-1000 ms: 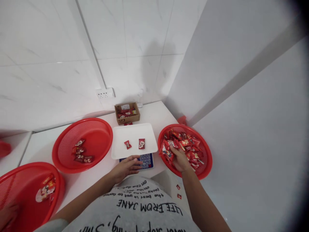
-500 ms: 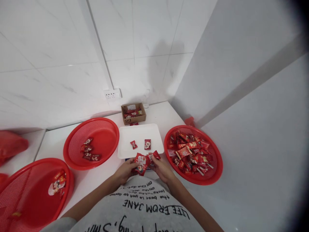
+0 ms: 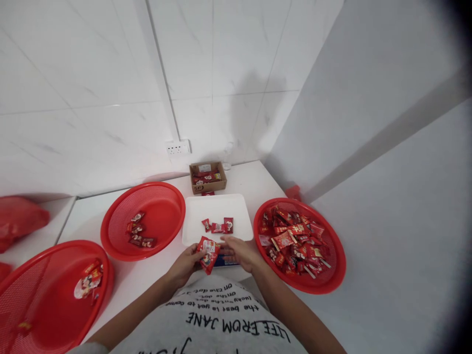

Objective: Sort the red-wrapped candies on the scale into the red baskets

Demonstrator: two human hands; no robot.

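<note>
In my left hand [image 3: 187, 264] are red wrapped candies [image 3: 208, 251], pinched at their left edge; the wrappers overlap, so their number is hard to tell. My right hand [image 3: 240, 251] holds nothing, its fingers stretched out beside those wrappers at the front edge of a white tray [image 3: 199, 204]. On the tray lie three red candies: a small twist-shaped candy [image 3: 206, 225], a flat candy [image 3: 218, 228] in the middle and a square candy [image 3: 228, 225] on the right. A blue panel [image 3: 226, 261] shows below the tray, partly behind my right hand.
Right of the tray stands a red basket [image 3: 337, 268] heaped with candies. Two red baskets, one at the back left [image 3: 162, 209] and one at the front left [image 3: 44, 314], hold a few candies. Behind the tray is a cardboard box [image 3: 209, 187] against the tiled wall.
A candy from my right hand now lies on the tray between the other two. My right hand has opened; my left hand still grips its wrappers. The view has shifted slightly.
</note>
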